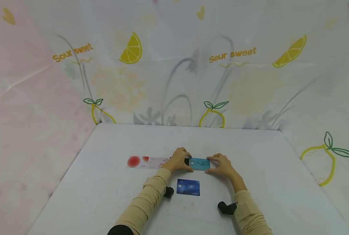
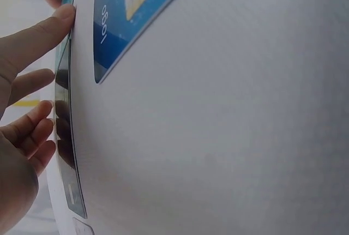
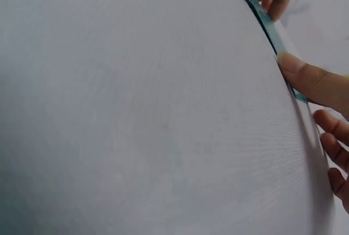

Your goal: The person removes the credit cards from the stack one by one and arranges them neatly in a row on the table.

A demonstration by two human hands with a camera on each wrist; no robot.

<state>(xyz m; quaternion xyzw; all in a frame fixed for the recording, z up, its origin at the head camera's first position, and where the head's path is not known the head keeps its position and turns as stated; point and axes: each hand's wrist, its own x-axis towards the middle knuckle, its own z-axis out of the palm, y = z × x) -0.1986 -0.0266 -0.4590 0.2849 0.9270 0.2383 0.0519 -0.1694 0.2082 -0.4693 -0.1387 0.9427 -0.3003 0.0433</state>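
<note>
A teal VIP card (image 1: 199, 164) lies at the right end of a row of cards, with its print upside down in the head view. At its left end, my left hand (image 1: 181, 160) pinches it between thumb and fingers across the long edges. My right hand (image 1: 221, 165) grips the opposite end the same way; its thumb meets the near edge of the teal card (image 3: 264, 25) in the right wrist view. Under my left hand lies a glossy dark card (image 2: 68, 137), mostly hidden in the head view.
Farther left in the row is a pale pink printed strip (image 1: 137, 162) with a red round picture. Nearer me, a dark blue VIP card (image 1: 188, 187) lies on the white table (image 1: 103, 195). Black wrist devices (image 1: 227, 208) sit by both sleeves. Printed cloth (image 1: 174, 75) hangs behind.
</note>
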